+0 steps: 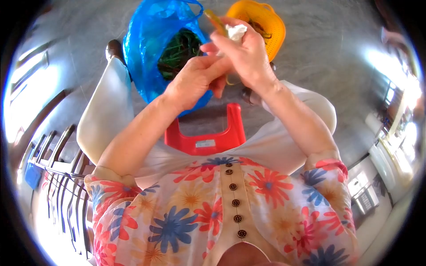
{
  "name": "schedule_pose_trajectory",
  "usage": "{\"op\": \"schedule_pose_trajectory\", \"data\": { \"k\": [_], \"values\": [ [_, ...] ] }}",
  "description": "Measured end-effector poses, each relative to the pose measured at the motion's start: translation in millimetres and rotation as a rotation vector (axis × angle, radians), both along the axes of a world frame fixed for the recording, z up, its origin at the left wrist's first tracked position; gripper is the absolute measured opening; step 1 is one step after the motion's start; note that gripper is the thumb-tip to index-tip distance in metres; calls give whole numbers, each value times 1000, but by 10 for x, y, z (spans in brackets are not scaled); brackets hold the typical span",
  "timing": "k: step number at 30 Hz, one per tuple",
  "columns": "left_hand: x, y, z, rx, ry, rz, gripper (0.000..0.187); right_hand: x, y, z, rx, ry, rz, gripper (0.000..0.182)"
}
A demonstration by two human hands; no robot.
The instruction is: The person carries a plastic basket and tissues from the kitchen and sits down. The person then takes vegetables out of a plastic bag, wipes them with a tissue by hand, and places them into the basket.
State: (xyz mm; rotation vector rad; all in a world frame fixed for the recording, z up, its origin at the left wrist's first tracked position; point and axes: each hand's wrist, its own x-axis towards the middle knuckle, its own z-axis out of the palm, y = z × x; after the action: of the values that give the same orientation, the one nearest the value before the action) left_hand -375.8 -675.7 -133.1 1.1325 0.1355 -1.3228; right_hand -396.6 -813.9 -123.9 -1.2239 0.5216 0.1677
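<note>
My right hand [248, 55] is closed above the gap between the bag and the colander. From its fingers sticks a slender yellow-green piece [214, 21], blurred, whose kind I cannot make out. A crumpled white wad [236, 32], like tissue or cloth, shows at the same fingers. Touching it from the left is my left hand [193, 82], its fingers pinched together; what they hold is hidden. Below the hands, a blue plastic bag [144, 53] gapes open with long dark-green stalks [181, 52] inside. Beyond my right hand stands a yellow colander [277, 33] with some brownish-green bits in it.
A red plastic stool [205, 144] shows between my legs, close to my body. My shoes flank the bag on the grey floor [319, 48]. Several dark chair-like frames [62, 146] stand at the left, and white furniture [386, 159] at the right.
</note>
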Motion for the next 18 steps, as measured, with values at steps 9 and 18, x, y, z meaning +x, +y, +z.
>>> {"op": "schedule_pose_trajectory", "data": {
  "k": [9, 18],
  "values": [
    [103, 26, 9, -127, 227, 39, 30, -3, -108, 5, 9, -24, 74, 31],
    [130, 21, 54, -130, 262, -12, 33, 52, -292, -4, 152, 47, -8, 27]
  ]
}}
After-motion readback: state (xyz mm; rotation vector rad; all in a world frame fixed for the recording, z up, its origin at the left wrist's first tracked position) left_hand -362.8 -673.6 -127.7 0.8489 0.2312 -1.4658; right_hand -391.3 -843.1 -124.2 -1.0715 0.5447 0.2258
